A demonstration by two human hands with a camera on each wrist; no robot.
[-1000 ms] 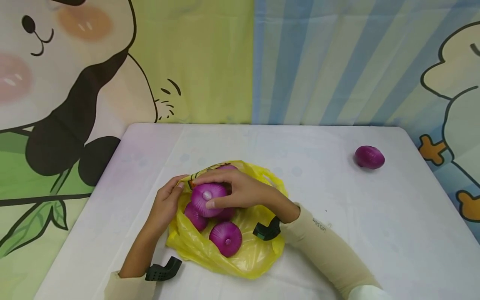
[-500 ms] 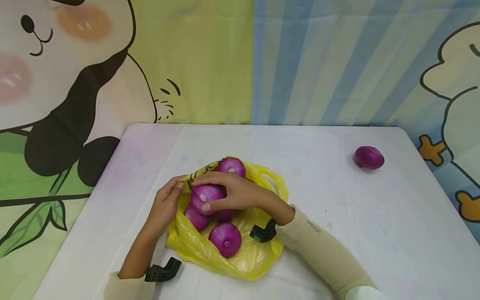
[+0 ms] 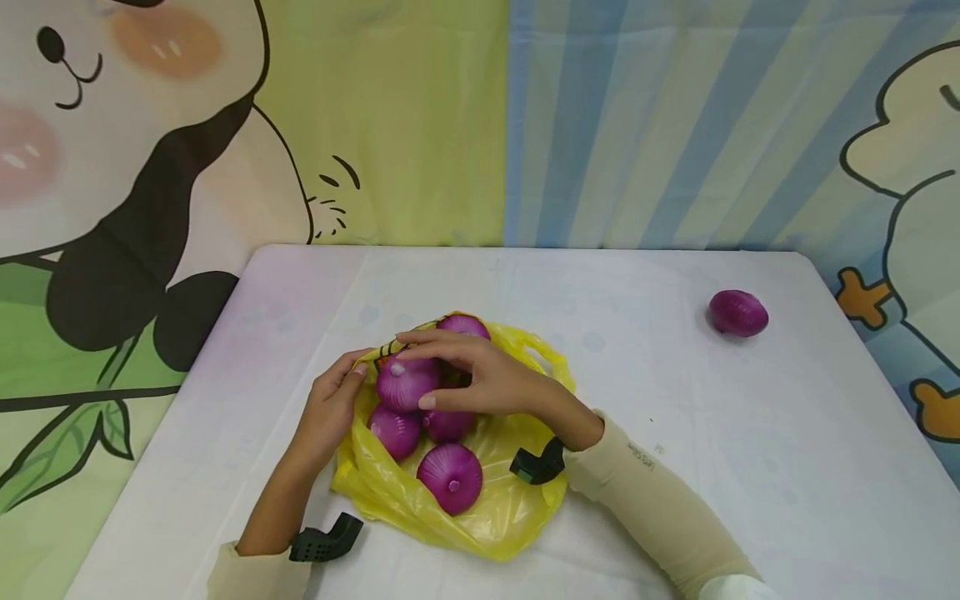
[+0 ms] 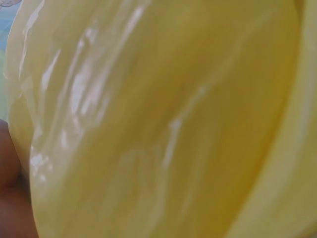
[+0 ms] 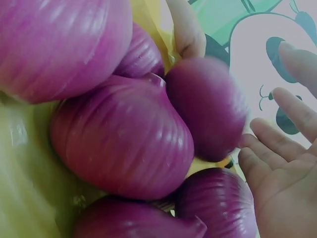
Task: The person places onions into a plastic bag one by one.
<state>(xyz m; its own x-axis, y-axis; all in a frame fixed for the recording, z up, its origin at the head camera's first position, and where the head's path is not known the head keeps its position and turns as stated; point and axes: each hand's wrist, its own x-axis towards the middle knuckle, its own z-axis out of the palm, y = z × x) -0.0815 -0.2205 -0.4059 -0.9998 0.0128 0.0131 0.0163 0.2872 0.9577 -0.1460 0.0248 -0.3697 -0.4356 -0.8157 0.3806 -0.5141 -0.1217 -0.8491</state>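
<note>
A yellow plastic bag (image 3: 517, 512) lies spread on the table with several purple onions in it. My left hand (image 3: 330, 408) pinches its rim on the left side; the left wrist view is mostly filled by the bag's yellow film (image 4: 148, 119). Over the onions is my right hand (image 3: 495, 379), fingers extended beside the upper-left onion (image 3: 405, 385). In the right wrist view its fingers (image 5: 277, 141) are straight, fingertips at or very near an onion (image 5: 203, 109); contact is unclear. Another onion (image 3: 450, 479) sits nearest the bag's front, and one more (image 3: 463, 324) shows at the back.
A single purple onion (image 3: 738, 313) lies apart on the white table (image 3: 675, 400), toward the back right. A cartoon-printed curtain (image 3: 420, 125) stands behind the table. Black wrist-worn pieces (image 3: 327, 539) jut out near both sleeves.
My right hand has loosened from the onion, its thumb now off it. That onion has shifted slightly up and left. The back onion has come into view. My left hand stays put.
</note>
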